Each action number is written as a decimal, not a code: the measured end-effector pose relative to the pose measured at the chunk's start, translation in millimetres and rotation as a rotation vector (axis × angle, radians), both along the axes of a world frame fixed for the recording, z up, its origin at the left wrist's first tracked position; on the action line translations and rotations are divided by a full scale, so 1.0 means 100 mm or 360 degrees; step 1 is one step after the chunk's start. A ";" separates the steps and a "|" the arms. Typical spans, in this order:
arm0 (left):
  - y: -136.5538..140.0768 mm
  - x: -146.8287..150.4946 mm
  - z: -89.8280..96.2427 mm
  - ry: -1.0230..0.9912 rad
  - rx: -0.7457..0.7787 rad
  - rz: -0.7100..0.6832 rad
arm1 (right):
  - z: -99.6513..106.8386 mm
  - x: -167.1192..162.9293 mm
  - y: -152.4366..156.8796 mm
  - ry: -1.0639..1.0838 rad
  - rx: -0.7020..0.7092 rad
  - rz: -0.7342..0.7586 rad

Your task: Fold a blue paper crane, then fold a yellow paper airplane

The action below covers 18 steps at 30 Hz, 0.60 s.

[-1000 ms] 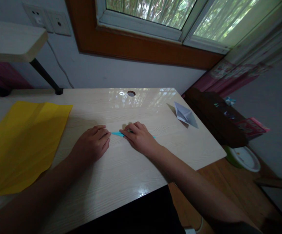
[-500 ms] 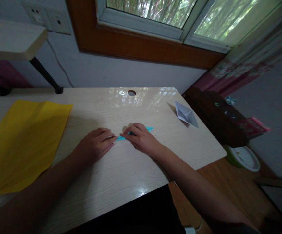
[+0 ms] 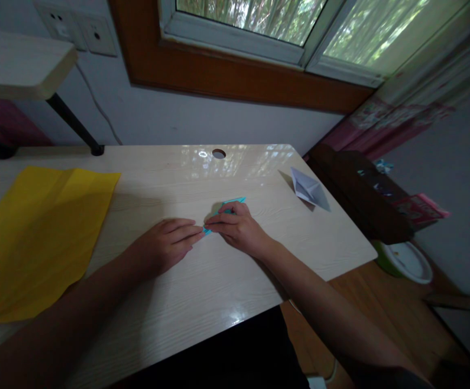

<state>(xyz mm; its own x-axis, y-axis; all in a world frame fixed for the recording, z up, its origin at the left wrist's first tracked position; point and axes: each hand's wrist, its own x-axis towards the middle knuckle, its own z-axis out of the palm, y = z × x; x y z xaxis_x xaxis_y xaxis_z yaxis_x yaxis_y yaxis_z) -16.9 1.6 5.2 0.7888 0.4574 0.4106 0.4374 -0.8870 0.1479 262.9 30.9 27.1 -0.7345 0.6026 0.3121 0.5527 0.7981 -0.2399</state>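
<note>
A small piece of folded turquoise paper (image 3: 235, 200) lies slantwise on the table, mostly covered by my fingers. My right hand (image 3: 240, 229) is closed over its middle, thumb and fingers pressing on it, with the far end sticking out above the knuckles. At the near left tip, the fingers of my left hand (image 3: 176, 240) are held together, with their ends closed on the paper. The two hands' fingertips almost meet there. To the right, apart from my hands, stands a folded white paper boat (image 3: 311, 189).
Yellow paper (image 3: 48, 232) covers the left of the pale wooden table (image 3: 202, 302). A raised shelf (image 3: 19, 65) on black legs stands at the back left. The tabletop has a round hole (image 3: 219, 154) near the wall. A green-and-white tub (image 3: 407, 262) is on the floor at right.
The turquoise paper has turned, its far end now higher and further left. My left hand has shifted slightly right along with its near tip. My right hand stays on the paper.
</note>
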 end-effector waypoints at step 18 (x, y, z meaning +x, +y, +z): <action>-0.15 0.20 0.06 0.0049 -0.0047 0.0170 | 0.09 -0.18 -0.05 0.0548 -0.0733 -0.0697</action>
